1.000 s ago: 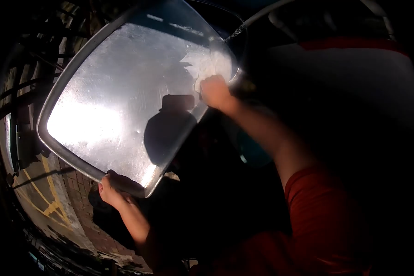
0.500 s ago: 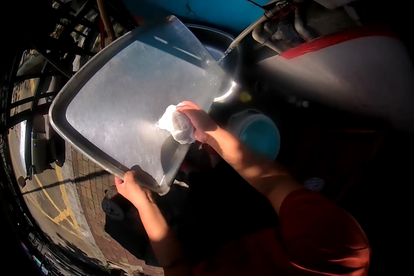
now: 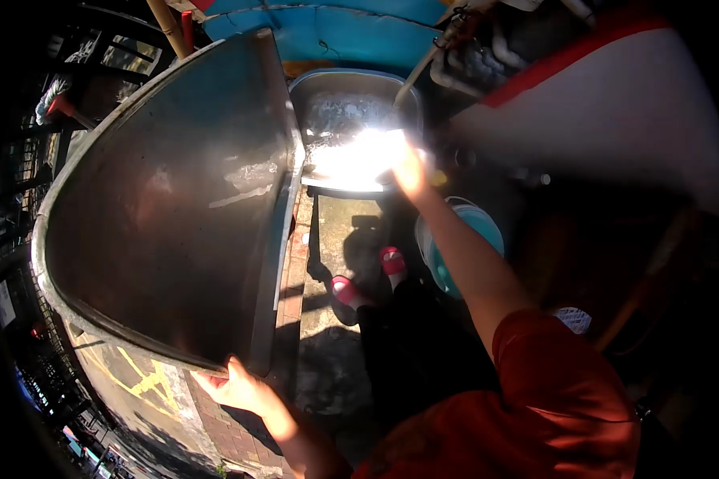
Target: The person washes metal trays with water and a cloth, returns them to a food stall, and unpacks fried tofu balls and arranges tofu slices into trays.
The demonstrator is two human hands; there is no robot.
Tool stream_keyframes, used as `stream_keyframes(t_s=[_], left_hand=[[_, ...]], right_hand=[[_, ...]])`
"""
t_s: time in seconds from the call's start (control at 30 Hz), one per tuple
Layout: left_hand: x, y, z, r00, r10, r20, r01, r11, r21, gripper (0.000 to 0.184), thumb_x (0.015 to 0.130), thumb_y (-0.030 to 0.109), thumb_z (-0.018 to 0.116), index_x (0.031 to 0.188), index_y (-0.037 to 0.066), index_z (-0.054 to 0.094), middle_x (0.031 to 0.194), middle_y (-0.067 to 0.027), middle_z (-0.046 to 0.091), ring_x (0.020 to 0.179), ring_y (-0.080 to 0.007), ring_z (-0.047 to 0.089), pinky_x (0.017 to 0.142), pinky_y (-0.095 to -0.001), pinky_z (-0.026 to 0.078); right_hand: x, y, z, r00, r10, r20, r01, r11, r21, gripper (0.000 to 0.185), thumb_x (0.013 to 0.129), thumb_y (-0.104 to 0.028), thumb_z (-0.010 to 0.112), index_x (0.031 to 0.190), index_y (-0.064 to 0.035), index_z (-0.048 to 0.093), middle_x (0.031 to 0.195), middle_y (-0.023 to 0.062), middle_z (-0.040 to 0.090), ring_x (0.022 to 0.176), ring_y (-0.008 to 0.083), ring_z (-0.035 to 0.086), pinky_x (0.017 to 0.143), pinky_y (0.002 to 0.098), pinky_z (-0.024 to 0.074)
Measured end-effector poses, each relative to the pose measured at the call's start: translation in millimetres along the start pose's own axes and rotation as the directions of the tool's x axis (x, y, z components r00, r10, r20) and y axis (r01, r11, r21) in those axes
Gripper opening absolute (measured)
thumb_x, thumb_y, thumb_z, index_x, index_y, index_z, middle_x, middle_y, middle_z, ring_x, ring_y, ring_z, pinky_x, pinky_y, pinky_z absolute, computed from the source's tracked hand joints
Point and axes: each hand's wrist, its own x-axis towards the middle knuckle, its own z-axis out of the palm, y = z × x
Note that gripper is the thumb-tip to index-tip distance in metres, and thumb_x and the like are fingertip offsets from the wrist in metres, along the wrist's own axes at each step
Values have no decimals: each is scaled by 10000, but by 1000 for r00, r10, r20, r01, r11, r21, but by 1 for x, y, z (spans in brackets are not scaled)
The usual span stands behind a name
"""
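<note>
My left hand (image 3: 233, 386) grips the lower rim of a large metal tray (image 3: 156, 215), which is tilted up on the left. My right hand (image 3: 410, 172) is at the right side of a metal basin (image 3: 351, 80), beside its rim. Strong glare covers its fingertips and the basin's near part, so the white cloth cannot be made out. A pipe (image 3: 418, 77) reaches down over the basin's right side. The tray's right edge is close to the basin's left side.
A teal bucket (image 3: 471, 227) stands below my right forearm. My feet in red sandals (image 3: 344, 290) are on the ground below the basin. A blue panel (image 3: 351, 36) is behind it. A white surface with a red edge (image 3: 583, 60) is at the right, and a wooden pole (image 3: 166, 28) at upper left.
My right hand has left the tray surface and moved up and right to the basin. The tray has turned steeper and shifted left, with my left hand still on its rim. More of the basin shows.
</note>
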Motion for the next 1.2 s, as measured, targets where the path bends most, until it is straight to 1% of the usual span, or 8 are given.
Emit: stream_keyframes(t_s=[0.13,0.2,0.3,0.43,0.7,1.0,1.03,1.2], left_hand=[[-3,1,1,985,-173,0,172,977,125,442,704,31,533,1131,-71,492,991,-164,558,795,-183,512,720,-281,445],[-4,-15,-5,955,-298,5,295,950,105,459,697,44,533,1143,-59,492,979,-158,553,779,-183,505,703,-278,440],[-5,4,3,963,-269,-24,270,959,91,420,690,33,504,1099,-64,504,919,-143,552,736,-185,499,680,-281,443],[-4,14,5,960,-279,-32,280,957,70,379,686,46,485,1045,-70,506,883,-139,558,715,-191,505,676,-292,446],[2,13,-35,984,-174,-33,176,982,73,339,699,117,529,979,-74,532,865,-140,573,724,-202,514,693,-321,445],[15,25,-117,987,-128,-93,132,990,41,296,683,-22,454,971,-76,497,914,-122,538,771,-171,481,722,-271,419],[14,23,-129,984,-146,-99,154,985,79,298,698,-12,470,987,-79,490,917,-132,538,762,-175,486,704,-276,428],[12,20,-155,917,-387,-95,378,920,-100,310,700,-11,493,1004,-70,481,911,-133,547,734,-182,516,642,-287,451]], right_hand=[[-32,21,8,618,432,657,-79,866,-495,519,679,-142,593,1159,12,474,1173,242,475,1142,353,417,995,385,312],[-24,-4,5,593,482,645,-85,834,-545,519,689,-125,581,1177,8,466,1203,243,454,1180,366,382,1011,398,294],[21,-67,-19,981,-69,181,142,893,-427,434,715,-59,550,1141,-14,483,1201,224,448,1175,383,376,996,438,301],[142,-140,-93,786,-591,-181,379,692,-614,483,714,-75,640,1164,-51,464,1160,179,449,1118,356,410,952,446,335],[240,-143,-132,965,-174,198,258,473,-842,192,802,-185,554,838,-25,656,826,164,636,847,334,602,711,430,493],[263,-138,-117,982,148,-119,-184,588,-787,242,817,-103,441,863,-2,657,872,195,644,834,349,633,705,426,513],[254,-161,-121,922,378,-87,-345,696,-630,259,822,-164,487,970,1,621,968,196,622,938,346,596,772,426,482],[104,-197,-86,944,-274,-182,78,725,-684,425,730,-197,638,1108,-33,534,1155,213,488,1120,354,433,917,444,360]])
